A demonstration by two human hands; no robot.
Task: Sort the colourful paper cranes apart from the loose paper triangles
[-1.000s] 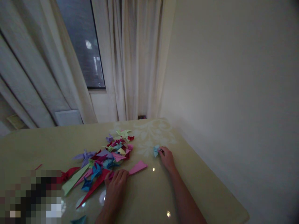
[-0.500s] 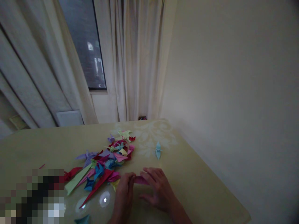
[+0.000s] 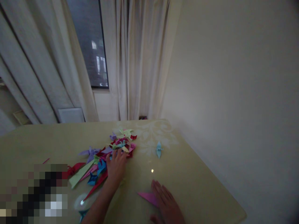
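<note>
My left hand reaches over the pile of folded paper pieces, its fingers apart and the tips at the pile's right part. Whether the fingertips touch paper is hard to make out. My right hand lies with fingers stretched on a pink folded paper, whose pointed end sticks out to the left; the rest is under the hand. Beyond it sits a light blue folded paper piece. Left of my left forearm are a long red folded strip and a dark blue paper star.
The table meets the wall along its right side. Curtains hang beyond the far edge. A teal folded piece lies by the left forearm. A blurred-out patch covers the lower left.
My left hand has let go of the pink paper and moved forward and left to the pile. My right hand has come nearer and now lies flat on the pink paper.
</note>
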